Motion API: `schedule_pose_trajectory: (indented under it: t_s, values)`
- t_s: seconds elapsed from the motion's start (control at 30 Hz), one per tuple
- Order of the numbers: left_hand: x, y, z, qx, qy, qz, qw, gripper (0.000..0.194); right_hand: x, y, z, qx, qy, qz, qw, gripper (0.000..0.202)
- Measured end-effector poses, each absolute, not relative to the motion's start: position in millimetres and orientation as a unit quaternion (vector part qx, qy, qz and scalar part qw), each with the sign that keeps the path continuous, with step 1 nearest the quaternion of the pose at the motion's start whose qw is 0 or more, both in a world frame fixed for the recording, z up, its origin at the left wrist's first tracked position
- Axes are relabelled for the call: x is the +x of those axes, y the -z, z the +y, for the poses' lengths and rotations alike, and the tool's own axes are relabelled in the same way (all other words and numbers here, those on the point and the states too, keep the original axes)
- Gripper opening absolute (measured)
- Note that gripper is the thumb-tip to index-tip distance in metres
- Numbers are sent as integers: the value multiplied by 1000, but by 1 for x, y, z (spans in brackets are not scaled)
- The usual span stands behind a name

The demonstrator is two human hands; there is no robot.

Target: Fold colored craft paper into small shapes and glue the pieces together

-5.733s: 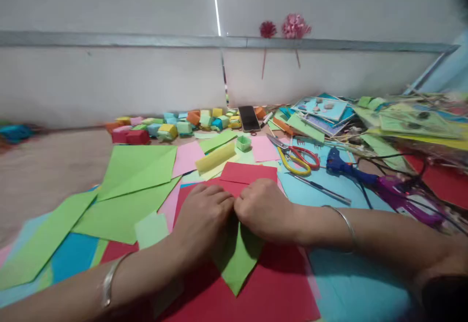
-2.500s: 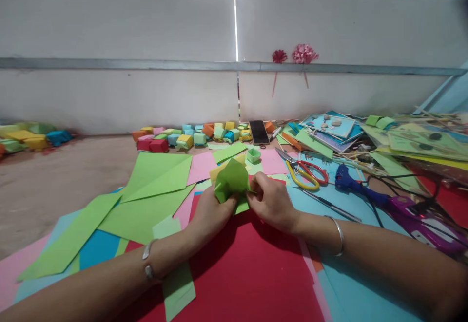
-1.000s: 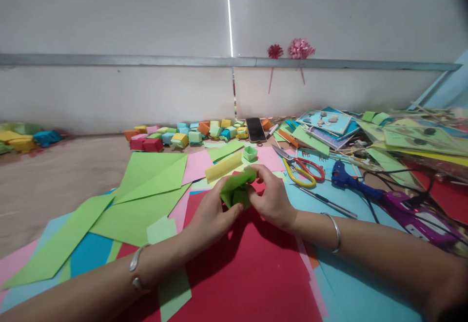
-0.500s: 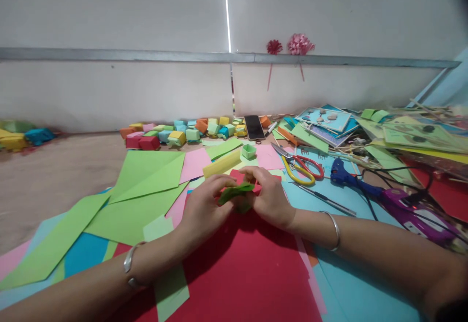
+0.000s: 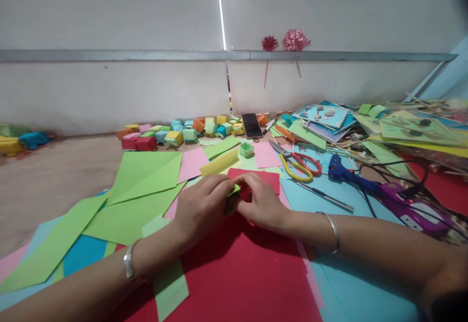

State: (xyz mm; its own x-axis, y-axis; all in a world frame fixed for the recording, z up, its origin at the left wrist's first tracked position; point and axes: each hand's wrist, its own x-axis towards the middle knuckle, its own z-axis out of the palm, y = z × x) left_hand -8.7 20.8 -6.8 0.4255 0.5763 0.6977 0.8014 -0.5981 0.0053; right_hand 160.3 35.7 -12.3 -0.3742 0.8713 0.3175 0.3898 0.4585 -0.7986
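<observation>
Near the middle of the view, a small green paper piece (image 5: 234,191) is held between both hands, mostly covered by fingers. My left hand (image 5: 204,206) is closed around its left side, with the back of the hand toward the camera. On the other side, my right hand (image 5: 262,202) pinches the piece with thumb and forefinger. Both hands are above a large red sheet (image 5: 248,273). Just beyond them lie a yellow paper strip (image 5: 219,161) and a small open light-green paper box (image 5: 246,150).
Green sheets (image 5: 146,176) spread at left. Folded colored paper blocks (image 5: 146,142) line the back beside a phone (image 5: 252,125). Scissors (image 5: 298,163), a pen-like tool (image 5: 323,196), a blue glue gun (image 5: 347,173) and a purple power strip (image 5: 413,207) lie at right.
My left hand has rolled over the green piece, so less of it shows. Both hands are closer together. The whole view has shifted slightly.
</observation>
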Motion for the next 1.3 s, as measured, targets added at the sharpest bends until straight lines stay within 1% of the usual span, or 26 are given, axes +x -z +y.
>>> schedule_pose_trajectory:
  t_s: [0.13, 0.33, 0.5, 0.57, 0.63, 0.73, 0.87, 0.9, 1.0, 1.13, 1.3]
  values:
    - [-8, 6, 20, -830, 323, -424, 163, 27, 159, 10, 34, -445, -361, -739, 355, 20]
    - [-10, 1, 22, -825, 342, -432, 127, 19, 159, 5, 28, -434, -349, -765, 323, 16]
    - [-9, -2, 22, -801, 348, -487, 30, 14, 161, 3, 28, -454, -347, -759, 313, 7]
    - [-8, -3, 22, -804, 337, -490, -17, 13, 162, 4, 30, -449, -332, -768, 314, 11]
    - [-7, -1, 21, -812, 325, -484, -39, 12, 163, 5, 32, -439, -305, -786, 312, 15]
    - [-8, 1, 20, -816, 317, -482, -41, 16, 164, 7, 35, -439, -268, -803, 302, 15]
    - [-9, 1, 19, -806, 319, -494, -60, 35, 164, 10, 37, -430, -261, -807, 310, 16]
    - [-8, 0, 19, -806, 315, -497, -65, 35, 164, 11, 37, -424, -261, -808, 314, 16]
    - [-7, -2, 19, -808, 295, -505, -75, 25, 164, 12, 37, -417, -262, -811, 316, 16]
    - [-6, -4, 18, -806, 286, -515, -58, 16, 163, 9, 35, -428, -275, -805, 304, 19]
    - [-7, -5, 19, -807, 312, -499, -55, 16, 165, 10, 37, -419, -303, -775, 362, 17]
